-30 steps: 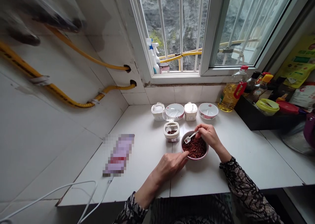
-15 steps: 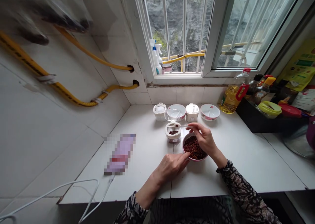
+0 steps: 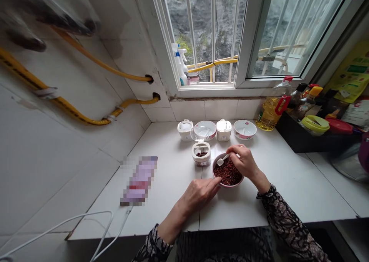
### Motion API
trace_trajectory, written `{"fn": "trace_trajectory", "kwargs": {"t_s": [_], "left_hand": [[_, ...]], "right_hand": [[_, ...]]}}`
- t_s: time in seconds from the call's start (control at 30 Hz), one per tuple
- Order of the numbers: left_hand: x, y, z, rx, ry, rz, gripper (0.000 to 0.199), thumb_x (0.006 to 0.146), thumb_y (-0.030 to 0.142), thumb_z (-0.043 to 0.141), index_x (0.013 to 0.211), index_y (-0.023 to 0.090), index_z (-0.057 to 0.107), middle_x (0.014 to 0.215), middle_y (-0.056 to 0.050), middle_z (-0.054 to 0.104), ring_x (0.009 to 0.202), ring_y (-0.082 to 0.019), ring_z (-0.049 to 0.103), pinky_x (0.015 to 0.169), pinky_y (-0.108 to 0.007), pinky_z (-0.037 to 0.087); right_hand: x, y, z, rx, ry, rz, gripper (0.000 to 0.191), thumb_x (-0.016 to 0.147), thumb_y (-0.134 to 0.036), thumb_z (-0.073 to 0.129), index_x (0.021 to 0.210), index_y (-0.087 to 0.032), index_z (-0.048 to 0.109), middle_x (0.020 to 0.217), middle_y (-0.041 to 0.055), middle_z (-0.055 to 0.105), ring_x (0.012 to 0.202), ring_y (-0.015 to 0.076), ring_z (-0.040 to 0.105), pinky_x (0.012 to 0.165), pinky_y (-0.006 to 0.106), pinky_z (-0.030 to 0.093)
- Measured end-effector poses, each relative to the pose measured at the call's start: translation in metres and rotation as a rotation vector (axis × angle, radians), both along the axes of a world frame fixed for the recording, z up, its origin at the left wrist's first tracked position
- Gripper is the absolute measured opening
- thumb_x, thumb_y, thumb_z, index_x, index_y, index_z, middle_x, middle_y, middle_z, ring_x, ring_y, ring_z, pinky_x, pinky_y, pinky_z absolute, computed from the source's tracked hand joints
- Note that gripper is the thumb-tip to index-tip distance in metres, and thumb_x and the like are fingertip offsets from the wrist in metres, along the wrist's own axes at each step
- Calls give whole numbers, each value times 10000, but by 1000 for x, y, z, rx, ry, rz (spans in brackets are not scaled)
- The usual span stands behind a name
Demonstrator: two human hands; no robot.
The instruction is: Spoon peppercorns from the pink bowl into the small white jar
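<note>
My right hand pinches the handle of a small white spoon. The spoon's bowl-shaped end hangs over a round bowl of dark red peppercorns and looks empty. With its fingers closed on the near left side of that bowl, my left hand holds it on the counter; its thumb is partly hidden. Just left of the bowl stands a seasoning jar with its clear lid tipped up. Some of the same dark red peppercorns show inside the jar's opening.
Behind the jar stand two white seasoning jars and two patterned bowls. An oil bottle and a black box of condiments are at the right. A blurred-out phone-like object with a white cable lies left.
My right hand has brought the spoon from above the seasoning jar's opening back to the right, over the bowl of peppercorns. My left hand stays on the bowl. The view has shifted slightly.
</note>
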State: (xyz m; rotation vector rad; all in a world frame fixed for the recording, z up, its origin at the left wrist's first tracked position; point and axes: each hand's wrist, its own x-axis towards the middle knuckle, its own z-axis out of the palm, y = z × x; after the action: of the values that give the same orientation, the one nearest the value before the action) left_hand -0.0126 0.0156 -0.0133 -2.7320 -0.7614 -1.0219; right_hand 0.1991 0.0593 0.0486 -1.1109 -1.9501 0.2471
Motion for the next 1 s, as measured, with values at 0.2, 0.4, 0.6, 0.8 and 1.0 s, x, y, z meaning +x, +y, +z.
{"fn": "trace_trajectory", "kwargs": {"t_s": [0.2, 0.4, 0.6, 0.8, 1.0], "left_hand": [[1, 0, 1, 6, -4, 5, 231, 1042, 220, 353, 1147, 124, 535, 676, -9, 661, 516, -118, 629, 457, -196, 453], [1, 0, 2, 9, -8, 5, 217, 1044, 217, 355, 1141, 127, 526, 679, -3, 662, 517, -121, 629, 444, -207, 438], [1, -1, 3, 30, -4, 10, 212, 1045, 215, 345, 1135, 131, 518, 654, 10, 639, 486, -123, 603, 414, -219, 405], [1, -2, 5, 3, -8, 5, 201, 1038, 199, 360, 1140, 131, 519, 656, 10, 636, 500, -112, 603, 431, -202, 415], [0, -1, 2, -8, 0, 6, 228, 1042, 216, 352, 1141, 122, 534, 658, -3, 639, 509, -116, 609, 440, -195, 429]], "right_hand": [[-7, 3, -9, -157, -40, 27, 222, 789, -108, 465, 710, -216, 642, 660, 12, 698, 733, 193, 614, 812, 335, 458], [-3, 6, -6, -415, 256, 10, 204, 757, -160, 437, 697, -203, 627, 512, -26, 620, 493, 142, 560, 589, 266, 455], [-1, 6, -3, -496, 410, -28, 181, 717, -211, 469, 686, -193, 646, 498, -26, 620, 490, 134, 565, 546, 244, 439], [3, 13, -4, -610, 618, -4, 155, 682, -250, 509, 678, -182, 648, 494, -13, 625, 470, 132, 545, 530, 258, 453], [-5, 10, 2, -440, 691, 67, 190, 809, -339, 564, 853, -181, 658, 691, 38, 719, 618, 164, 626, 654, 315, 519]]}}
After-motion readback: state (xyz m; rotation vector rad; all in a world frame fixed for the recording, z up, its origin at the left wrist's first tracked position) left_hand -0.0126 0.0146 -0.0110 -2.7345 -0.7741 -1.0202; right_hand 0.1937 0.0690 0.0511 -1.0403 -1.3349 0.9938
